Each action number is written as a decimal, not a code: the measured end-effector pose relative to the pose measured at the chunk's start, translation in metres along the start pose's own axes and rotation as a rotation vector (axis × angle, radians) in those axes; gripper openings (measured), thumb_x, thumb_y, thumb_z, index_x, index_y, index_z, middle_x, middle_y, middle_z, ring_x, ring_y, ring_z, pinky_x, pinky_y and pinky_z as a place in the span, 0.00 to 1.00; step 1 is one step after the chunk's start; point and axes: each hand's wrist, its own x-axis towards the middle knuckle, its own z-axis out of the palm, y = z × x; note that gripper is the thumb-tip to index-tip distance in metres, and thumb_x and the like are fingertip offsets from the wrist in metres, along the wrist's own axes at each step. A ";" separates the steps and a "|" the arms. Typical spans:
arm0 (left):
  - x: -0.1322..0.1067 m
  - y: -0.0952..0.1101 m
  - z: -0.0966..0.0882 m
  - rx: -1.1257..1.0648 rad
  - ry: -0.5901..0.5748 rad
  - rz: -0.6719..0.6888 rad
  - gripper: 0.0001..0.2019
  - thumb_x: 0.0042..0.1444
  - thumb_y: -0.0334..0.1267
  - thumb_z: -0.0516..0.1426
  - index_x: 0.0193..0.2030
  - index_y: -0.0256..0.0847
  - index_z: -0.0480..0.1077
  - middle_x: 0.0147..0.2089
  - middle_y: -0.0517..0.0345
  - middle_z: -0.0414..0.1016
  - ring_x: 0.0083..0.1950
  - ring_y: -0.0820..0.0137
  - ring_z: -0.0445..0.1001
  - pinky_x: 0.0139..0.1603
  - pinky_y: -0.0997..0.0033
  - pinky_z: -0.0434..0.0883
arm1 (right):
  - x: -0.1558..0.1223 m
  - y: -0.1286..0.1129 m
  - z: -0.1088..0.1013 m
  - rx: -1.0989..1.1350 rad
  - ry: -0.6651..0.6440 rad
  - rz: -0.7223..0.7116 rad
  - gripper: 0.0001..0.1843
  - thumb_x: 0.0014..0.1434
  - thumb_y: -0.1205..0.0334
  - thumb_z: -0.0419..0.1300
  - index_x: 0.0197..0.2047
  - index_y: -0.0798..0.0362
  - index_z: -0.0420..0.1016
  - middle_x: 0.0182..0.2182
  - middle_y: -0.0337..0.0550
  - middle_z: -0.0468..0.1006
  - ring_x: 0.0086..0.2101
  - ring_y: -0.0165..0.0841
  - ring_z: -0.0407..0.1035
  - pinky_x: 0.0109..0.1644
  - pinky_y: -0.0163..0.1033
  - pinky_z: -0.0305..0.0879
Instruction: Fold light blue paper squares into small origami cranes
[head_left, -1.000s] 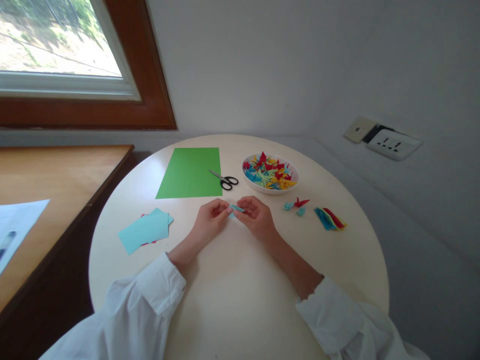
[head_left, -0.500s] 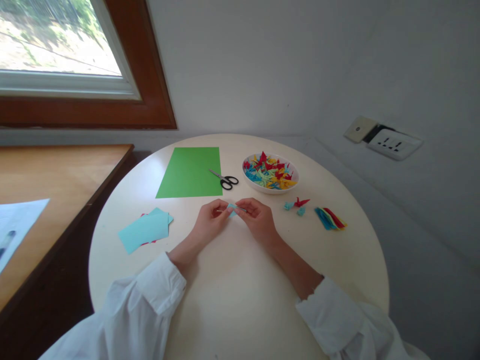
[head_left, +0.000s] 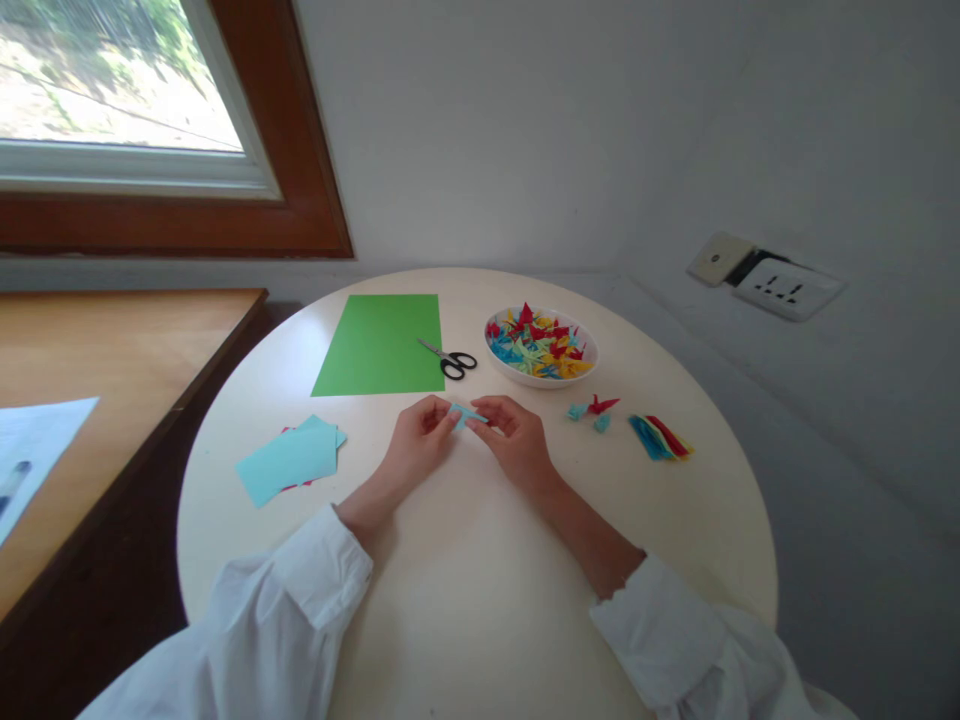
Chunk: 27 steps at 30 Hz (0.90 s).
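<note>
A small folded piece of light blue paper (head_left: 466,413) is held between my two hands above the middle of the round table. My left hand (head_left: 421,432) pinches its left side between thumb and fingers. On the other side, my right hand (head_left: 513,437) grips the paper's right part with thumb and forefinger. Just beyond my hands lie scissors with black handles (head_left: 452,363), partly over a green sheet of paper (head_left: 382,345). The fingers hide some of the paper's folds.
A white bowl (head_left: 517,378) full of colourful paper cranes stands at the back. To the right lie several small folded pieces, among them a red paper crane (head_left: 601,404), and a fan of coloured paper strips (head_left: 660,438). Light blue paper sheets (head_left: 289,462) lie left on the table (head_left: 465,600).
The folded paper has shifted and turned slightly between my fingers, and more of it shows. My left hand has moved a little left; the rest of the table looks the same.
</note>
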 end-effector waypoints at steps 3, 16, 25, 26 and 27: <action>0.001 -0.002 0.000 0.009 -0.008 -0.005 0.09 0.46 0.41 0.57 0.26 0.35 0.67 0.23 0.61 0.68 0.25 0.76 0.63 0.27 0.75 0.60 | 0.000 -0.002 0.000 0.010 0.007 0.016 0.12 0.43 0.58 0.64 0.33 0.53 0.73 0.30 0.42 0.77 0.32 0.34 0.72 0.37 0.38 0.69; 0.000 -0.004 -0.001 0.048 0.011 0.033 0.10 0.46 0.40 0.57 0.22 0.36 0.64 0.20 0.64 0.63 0.23 0.78 0.58 0.24 0.76 0.56 | 0.001 -0.003 0.000 0.042 -0.012 0.043 0.12 0.44 0.59 0.64 0.34 0.53 0.71 0.23 0.38 0.74 0.27 0.31 0.71 0.34 0.36 0.68; -0.001 0.000 -0.001 0.026 -0.026 0.026 0.11 0.48 0.42 0.56 0.26 0.35 0.69 0.24 0.60 0.69 0.26 0.76 0.63 0.28 0.75 0.59 | 0.000 0.000 -0.001 -0.071 -0.080 0.008 0.09 0.49 0.57 0.58 0.25 0.53 0.70 0.21 0.39 0.74 0.24 0.30 0.69 0.31 0.35 0.64; -0.002 0.001 -0.001 0.020 -0.024 0.029 0.10 0.48 0.42 0.56 0.27 0.35 0.70 0.25 0.60 0.70 0.27 0.75 0.64 0.29 0.75 0.60 | 0.000 -0.001 -0.002 -0.078 -0.085 0.002 0.09 0.49 0.57 0.58 0.24 0.53 0.69 0.20 0.39 0.74 0.24 0.30 0.68 0.30 0.35 0.64; -0.002 0.002 -0.001 0.010 -0.018 0.028 0.10 0.48 0.41 0.56 0.27 0.35 0.70 0.26 0.59 0.70 0.27 0.75 0.65 0.30 0.75 0.61 | 0.000 -0.001 -0.002 -0.083 -0.091 -0.003 0.09 0.49 0.57 0.58 0.24 0.53 0.69 0.20 0.39 0.73 0.24 0.30 0.68 0.30 0.35 0.64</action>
